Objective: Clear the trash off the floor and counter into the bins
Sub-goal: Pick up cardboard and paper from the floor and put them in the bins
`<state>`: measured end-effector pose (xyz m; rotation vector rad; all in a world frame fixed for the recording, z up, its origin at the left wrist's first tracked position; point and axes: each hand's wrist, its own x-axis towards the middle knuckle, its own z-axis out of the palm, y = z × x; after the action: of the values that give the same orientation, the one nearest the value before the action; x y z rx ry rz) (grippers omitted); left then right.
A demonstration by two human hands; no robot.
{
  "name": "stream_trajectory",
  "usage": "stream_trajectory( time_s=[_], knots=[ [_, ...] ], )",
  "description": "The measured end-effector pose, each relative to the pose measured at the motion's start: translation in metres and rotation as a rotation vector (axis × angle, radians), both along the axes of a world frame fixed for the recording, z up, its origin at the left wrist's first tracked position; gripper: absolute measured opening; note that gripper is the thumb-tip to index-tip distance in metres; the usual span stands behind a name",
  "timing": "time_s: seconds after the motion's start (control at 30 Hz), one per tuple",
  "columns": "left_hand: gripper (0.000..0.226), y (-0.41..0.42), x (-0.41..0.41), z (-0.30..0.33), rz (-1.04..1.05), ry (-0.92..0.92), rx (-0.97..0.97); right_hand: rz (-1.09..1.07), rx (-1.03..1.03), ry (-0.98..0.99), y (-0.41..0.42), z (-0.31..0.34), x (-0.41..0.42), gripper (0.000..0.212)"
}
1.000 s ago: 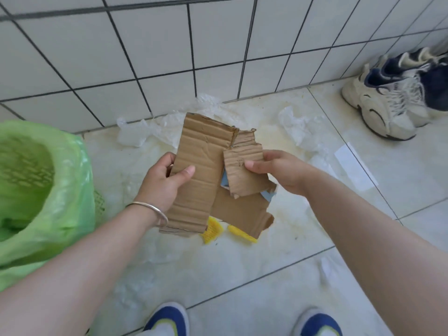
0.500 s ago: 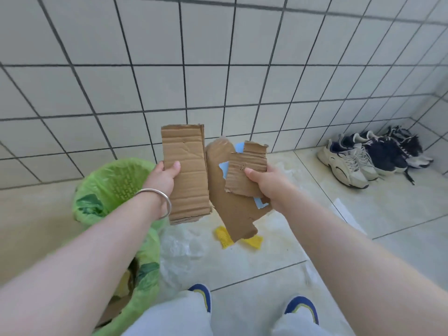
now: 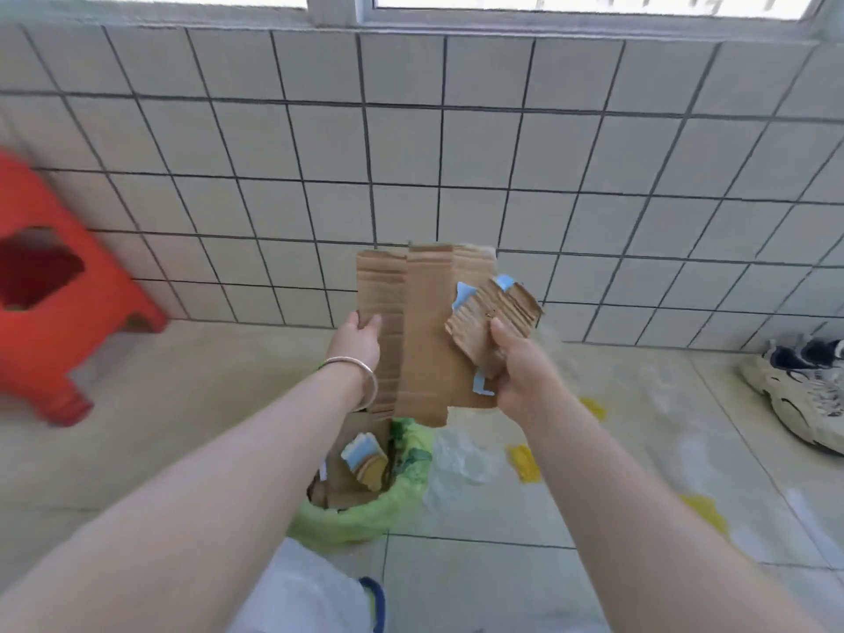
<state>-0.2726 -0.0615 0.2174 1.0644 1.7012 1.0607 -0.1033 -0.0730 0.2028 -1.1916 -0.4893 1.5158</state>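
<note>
Bin point(image 3: 365, 518) on the floor tiles, lined with a thin green plastic bag bunched over its rim; inside it flat brown cardboard scraps point(image 3: 351, 486) and one torn piece showing a blue-and-white printed face. Directly above the bin, held up at arm's length: corrugated cardboard sheets point(image 3: 420, 340), brown, ribbed, edges ragged. Left hand point(image 3: 358, 342), metal bangle on the wrist, pinches the left sheet's edge, thumb on the front and fingers hidden behind. Right hand point(image 3: 516, 367) grips the right side, thumb pressing a smaller torn cardboard piece point(image 3: 493, 317) with blue paper peeling off it against the bigger sheets. On the floor right of the bin: crumpled clear plastic film point(image 3: 461, 459), yellow scraps point(image 3: 525, 463), more pale film farther right. Red plastic stool point(image 3: 50, 285) at far left, white-and-navy sneaker point(image 3: 799, 386) at far right, both near the tiled wall.
</note>
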Motion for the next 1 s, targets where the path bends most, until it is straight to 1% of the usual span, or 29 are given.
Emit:
stream_trajectory(
  time_s=[0.03,0.1,0.13,0.17,0.23,0.3,0.33,0.4,0.47,0.5,0.53,0.63,0.73,0.8,0.87,0.9,1.0],
  knots=[
    [0.047,-0.002,-0.004,0.0,0.002,-0.025,0.011,0.021,0.014,0.006,0.0,0.0,-0.01,0.022],
    [0.034,-0.009,-0.014,-0.002,0.02,-0.074,0.024,0.03,0.025,0.023,0.002,-0.005,-0.029,0.029],
    [0.03,-0.012,-0.021,-0.003,0.028,-0.092,0.026,0.034,0.023,0.027,0.004,-0.008,-0.037,0.031],
    [0.034,-0.015,-0.028,-0.006,0.052,-0.123,0.028,0.039,0.015,0.025,0.006,-0.012,-0.046,0.032],
    [0.05,-0.017,-0.044,-0.017,0.077,-0.193,-0.007,0.057,-0.013,-0.024,0.012,-0.021,-0.064,0.034],
    [0.063,-0.019,-0.062,-0.029,0.048,-0.193,-0.049,0.09,-0.045,-0.118,0.017,-0.037,-0.084,0.028],
    [0.063,-0.018,-0.07,-0.035,0.009,-0.163,-0.074,0.119,-0.06,-0.177,0.017,-0.044,-0.096,0.023],
    [0.048,-0.015,-0.083,-0.047,-0.069,-0.101,-0.121,0.198,-0.077,-0.3,0.016,-0.06,-0.116,0.024],
    [0.027,-0.01,-0.088,-0.06,-0.142,-0.026,-0.169,0.296,-0.083,-0.454,0.015,-0.073,-0.131,0.036],
    [0.02,-0.008,-0.088,-0.067,-0.171,0.031,-0.183,0.338,-0.087,-0.509,0.015,-0.08,-0.136,0.039],
    [0.02,-0.004,-0.089,-0.077,-0.193,0.079,-0.201,0.368,-0.099,-0.551,0.016,-0.088,-0.138,0.04],
    [0.036,0.006,-0.087,-0.11,-0.223,0.088,-0.284,0.395,-0.156,-0.616,0.024,-0.114,-0.137,0.039],
    [0.034,0.012,-0.086,-0.156,-0.168,0.026,-0.371,0.437,-0.22,-0.744,0.032,-0.139,-0.138,0.039],
    [0.041,0.015,-0.087,-0.182,-0.158,0.006,-0.418,0.434,-0.275,-0.794,0.033,-0.156,-0.141,0.041],
    [0.05,0.02,-0.087,-0.202,-0.219,0.049,-0.472,0.426,-0.337,-0.833,0.028,-0.175,-0.144,0.042],
    [0.059,0.023,-0.087,-0.209,-0.25,0.074,-0.506,0.429,-0.361,-0.865,0.025,-0.185,-0.144,0.042],
    [0.105,0.031,-0.085,-0.228,-0.226,0.087,-0.649,0.463,-0.419,-0.957,0.022,-0.212,-0.145,0.045]
  ],
)
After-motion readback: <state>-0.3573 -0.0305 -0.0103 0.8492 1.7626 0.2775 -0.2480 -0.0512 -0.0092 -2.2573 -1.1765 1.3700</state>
